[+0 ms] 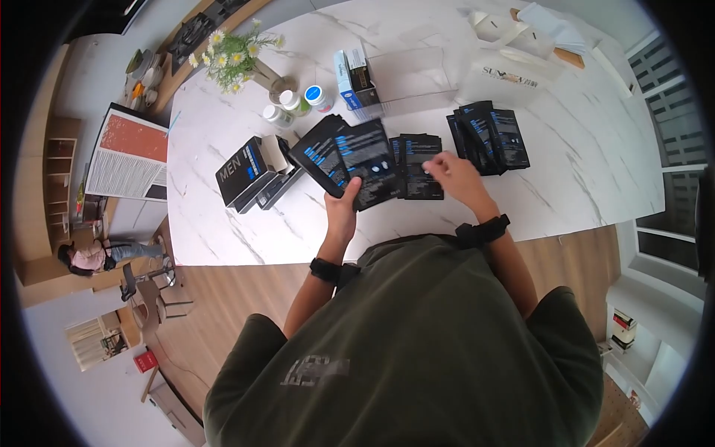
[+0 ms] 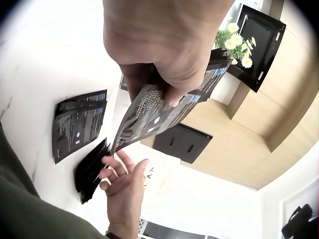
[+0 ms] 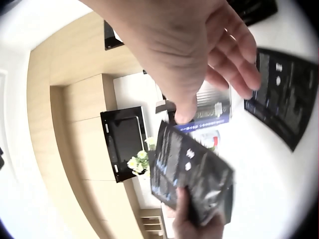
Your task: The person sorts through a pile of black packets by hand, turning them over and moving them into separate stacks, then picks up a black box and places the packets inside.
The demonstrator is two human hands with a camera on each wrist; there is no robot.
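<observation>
My left hand (image 1: 342, 212) grips a fanned bunch of flat black sachets (image 1: 366, 160) printed in blue and white, its thumb lying across the front one. In the left wrist view, the bunch (image 2: 149, 117) is tilted above the table. My right hand (image 1: 462, 182) is over the edge of a small pile of like sachets (image 1: 422, 182) on the table. Its fingers (image 3: 232, 74) are spread and loosely bent, with nothing between them in the right wrist view. Another pile of black sachets (image 1: 511, 138) lies farther right.
Black boxes marked MEN (image 1: 246, 175) lie at the left. Behind them stand supplement-type bottles (image 1: 290, 103) and a vase of daisies (image 1: 238, 56). A clear plastic box (image 1: 417, 100), small cartons (image 1: 357, 82) and a white bag (image 1: 506, 78) are at the back. A person (image 1: 104, 257) is far left.
</observation>
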